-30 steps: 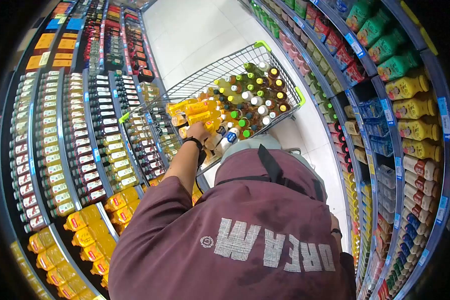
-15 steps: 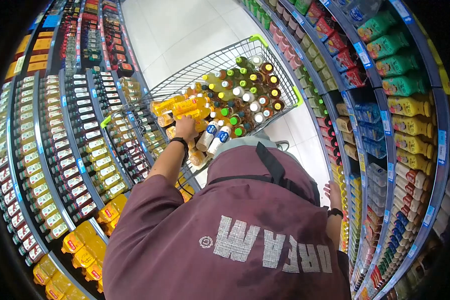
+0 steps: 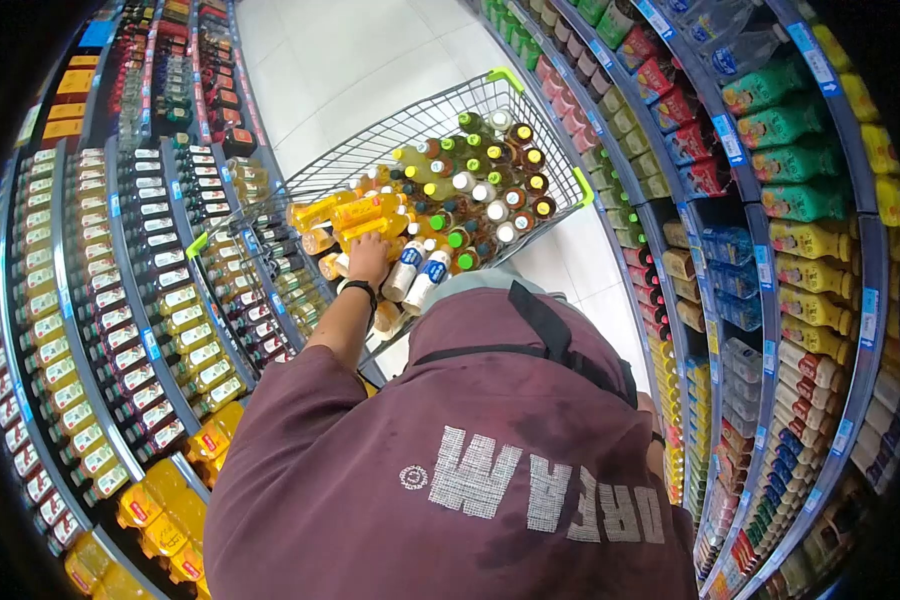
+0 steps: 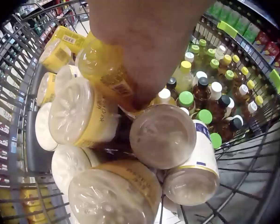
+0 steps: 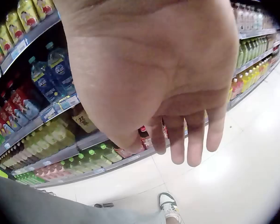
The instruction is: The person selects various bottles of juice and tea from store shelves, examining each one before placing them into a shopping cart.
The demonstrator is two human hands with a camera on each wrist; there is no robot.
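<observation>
Yellow juice bottle [image 4: 105,70]: lying on its side in the shopping cart [image 3: 530,100].
Left hand [image 3: 368,255] gripping it, fingers curling round; bottle's base facing the handle end. Right hand [image 5: 154,70] hanging free, fingers relaxing straight.

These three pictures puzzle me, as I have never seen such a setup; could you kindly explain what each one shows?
A person wears three cameras: one on the head, one on each wrist. The head view looks down over their back at a shopping cart full of drink bottles, standing in a shop aisle between stocked shelves. The left hand reaches into the cart. The left wrist view shows its grip on a yellow bottle among the others lying there. The right wrist view shows the right hand open, fingers hanging, holding nothing, above the floor.
</observation>
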